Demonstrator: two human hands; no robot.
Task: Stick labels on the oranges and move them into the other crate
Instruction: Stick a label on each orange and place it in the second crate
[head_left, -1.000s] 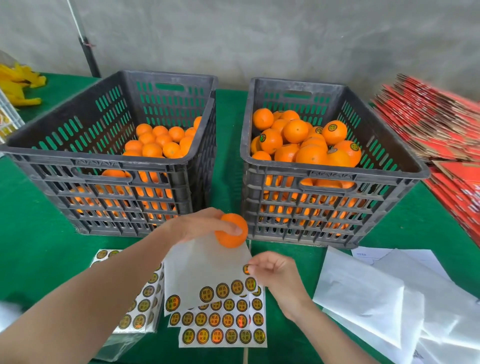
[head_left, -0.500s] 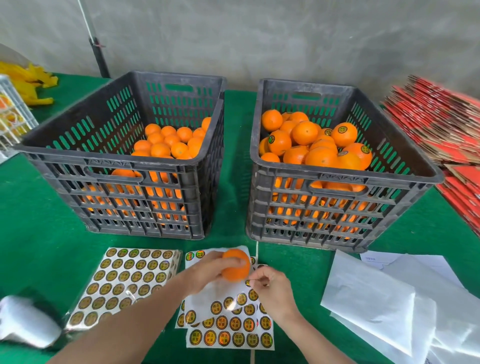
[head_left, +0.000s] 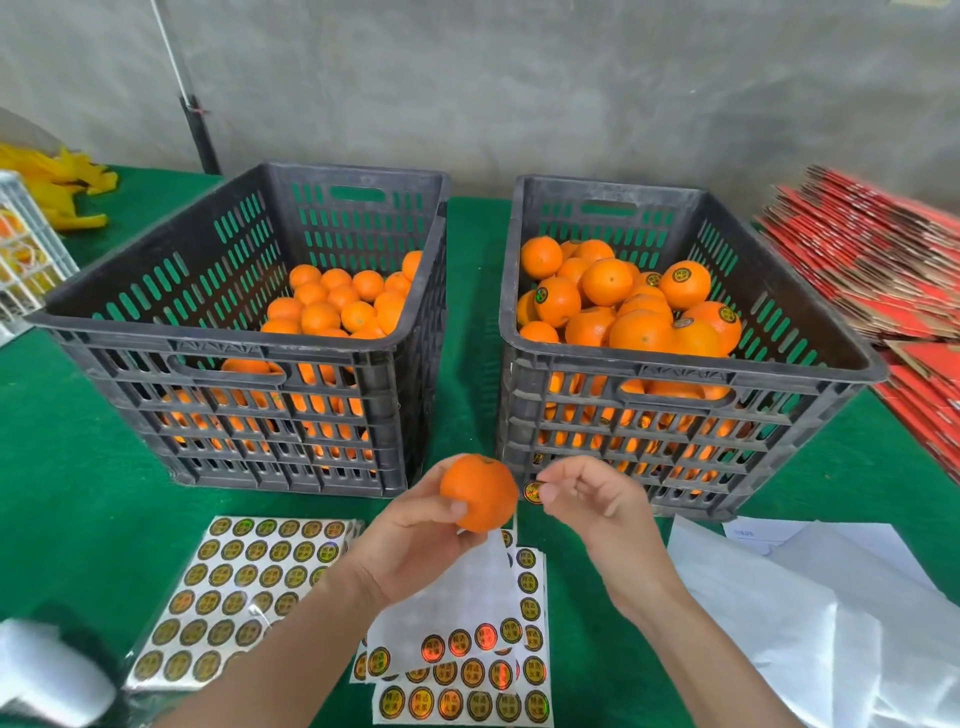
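Note:
My left hand grips an orange in front of the two dark crates. My right hand pinches a round gold label between thumb and finger, just right of the orange and apart from it. The left crate holds unlabelled oranges. In the right crate lies a heap of oranges, some showing labels. A partly used label sheet lies under my hands, and a fuller sheet lies to its left.
White backing papers are strewn at the right on the green table. Red flat cartons are stacked at the far right. A white wire basket and yellow bags sit at the far left. A white object lies at bottom left.
My right hand has peeled a label off the sheet and lifted it. My left hand has raised the orange above the sheets, level with the label.

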